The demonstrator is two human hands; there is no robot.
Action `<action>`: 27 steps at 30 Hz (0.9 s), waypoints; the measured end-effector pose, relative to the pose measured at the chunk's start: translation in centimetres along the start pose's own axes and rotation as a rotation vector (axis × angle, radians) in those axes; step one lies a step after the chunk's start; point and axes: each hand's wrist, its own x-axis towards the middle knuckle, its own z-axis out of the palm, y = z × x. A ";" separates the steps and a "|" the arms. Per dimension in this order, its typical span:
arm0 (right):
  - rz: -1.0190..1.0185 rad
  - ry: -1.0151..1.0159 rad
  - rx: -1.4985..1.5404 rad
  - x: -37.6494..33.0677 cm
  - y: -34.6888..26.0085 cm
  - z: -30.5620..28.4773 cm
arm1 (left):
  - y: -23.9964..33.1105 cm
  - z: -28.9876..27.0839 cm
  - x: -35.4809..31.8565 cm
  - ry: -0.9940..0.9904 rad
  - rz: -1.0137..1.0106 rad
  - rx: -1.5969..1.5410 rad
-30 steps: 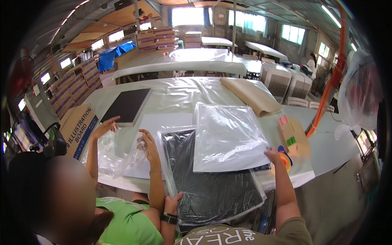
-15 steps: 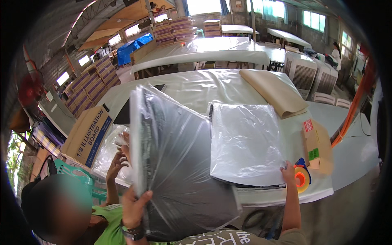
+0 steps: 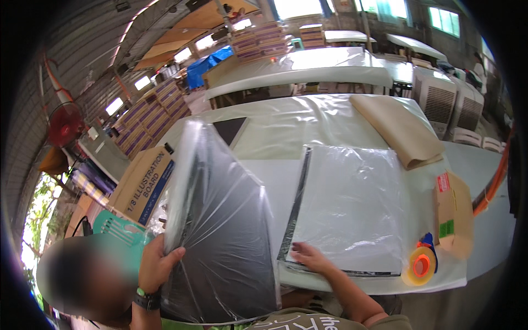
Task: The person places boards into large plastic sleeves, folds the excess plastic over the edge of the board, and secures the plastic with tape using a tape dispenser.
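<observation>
My left hand [image 3: 157,263] grips the left edge of a plastic-wrapped stack of black boards [image 3: 225,242], held tilted up over the table's near side. Its thumb lies on the front face and the fingers go behind, out of sight. My right hand [image 3: 309,257] is over the near-left corner of a flat pile of clear plastic sheets [image 3: 352,203], fingers loosely apart and holding nothing I can see. Dark board edges [image 3: 297,212] show along the pile's left and near sides. A tape dispenser [image 3: 422,264] with an orange core stands right of the pile.
A co-worker [image 3: 88,280] sits close on my left beside a green chair [image 3: 118,228]. The table also bears an illustration board carton [image 3: 142,184], a black board [image 3: 231,130], brown paper [image 3: 399,129] and a small carton [image 3: 454,214]. Air coolers [image 3: 437,99] stand at the far right.
The wrapped stack has moved left and away from the pile in my left hand. My right hand has gone from the pile's right corner to its near-left corner. The view has shifted left.
</observation>
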 end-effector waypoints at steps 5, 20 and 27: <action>0.124 -0.008 0.208 7.0 -1.5 5.4 | 1.9 -0.1 2.3 -0.172 -0.005 0.183; 0.420 -0.330 0.935 10.2 3.6 7.2 | 9.3 -1.6 2.5 -0.333 -0.236 -0.305; 0.176 -0.299 1.117 9.6 -2.4 8.0 | 11.5 -6.4 1.6 -0.235 -0.184 -0.224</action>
